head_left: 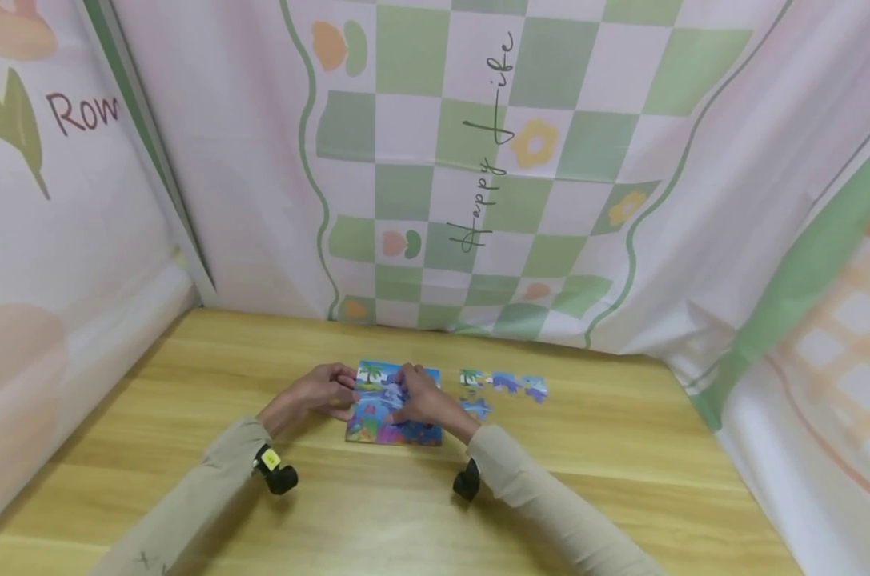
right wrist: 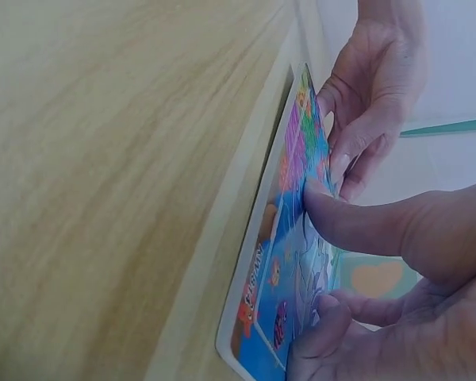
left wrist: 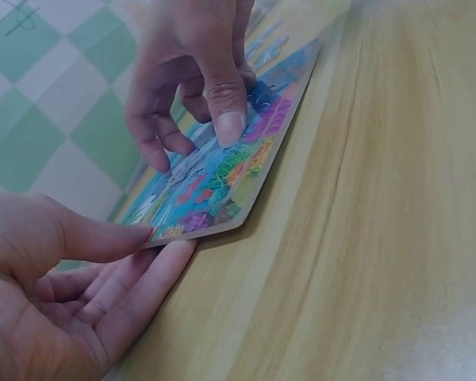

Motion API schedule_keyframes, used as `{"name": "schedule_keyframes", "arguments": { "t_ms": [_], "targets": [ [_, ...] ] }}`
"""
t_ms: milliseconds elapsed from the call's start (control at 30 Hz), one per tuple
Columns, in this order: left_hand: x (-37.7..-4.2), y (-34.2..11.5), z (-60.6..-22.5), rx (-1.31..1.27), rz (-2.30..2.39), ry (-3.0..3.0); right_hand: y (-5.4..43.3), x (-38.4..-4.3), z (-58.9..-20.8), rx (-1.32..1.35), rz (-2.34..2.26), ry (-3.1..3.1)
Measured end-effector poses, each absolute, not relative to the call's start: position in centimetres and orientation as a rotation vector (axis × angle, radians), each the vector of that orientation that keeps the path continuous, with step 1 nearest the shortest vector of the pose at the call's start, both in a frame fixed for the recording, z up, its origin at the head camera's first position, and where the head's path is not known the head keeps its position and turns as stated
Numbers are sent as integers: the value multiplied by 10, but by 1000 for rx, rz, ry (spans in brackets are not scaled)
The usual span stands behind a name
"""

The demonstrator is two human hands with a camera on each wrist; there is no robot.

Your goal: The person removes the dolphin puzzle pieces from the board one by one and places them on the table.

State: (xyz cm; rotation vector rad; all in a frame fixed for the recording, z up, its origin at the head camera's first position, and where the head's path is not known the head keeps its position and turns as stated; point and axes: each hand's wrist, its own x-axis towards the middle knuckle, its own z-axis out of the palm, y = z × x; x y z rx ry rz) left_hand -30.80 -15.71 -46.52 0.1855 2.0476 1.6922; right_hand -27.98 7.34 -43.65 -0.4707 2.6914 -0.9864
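Note:
A jigsaw puzzle board (head_left: 366,430) with a colourful undersea picture and a palm tree lies on the wooden table. My left hand (head_left: 321,390) pinches its left edge, thumb on top and fingers underneath in the left wrist view. Over the middle of the board is my right hand (head_left: 422,396). Its thumb (right wrist: 353,218) and fingertips touch the picture, spread apart, and cover part of it. Pale grey-blue shapes (left wrist: 189,168) show on the picture beneath that hand. To the board's right lie several loose puzzle pieces, among them a palm tree piece (head_left: 470,377) and a blue piece (head_left: 475,408).
More loose pieces, one purple-blue (head_left: 505,382) and one at the far right (head_left: 535,387), lie in a row on the table (head_left: 377,512). A checked curtain (head_left: 478,192) hangs at the table's back edge, with more printed cloth at both sides.

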Motion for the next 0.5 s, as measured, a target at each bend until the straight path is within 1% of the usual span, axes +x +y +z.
{"name": "schedule_keyframes", "arguments": {
  "t_ms": [500],
  "targets": [
    [-308, -156, -466, 160, 1711, 2035, 75, -278, -437, -408, -1002, 2691]
  ]
}}
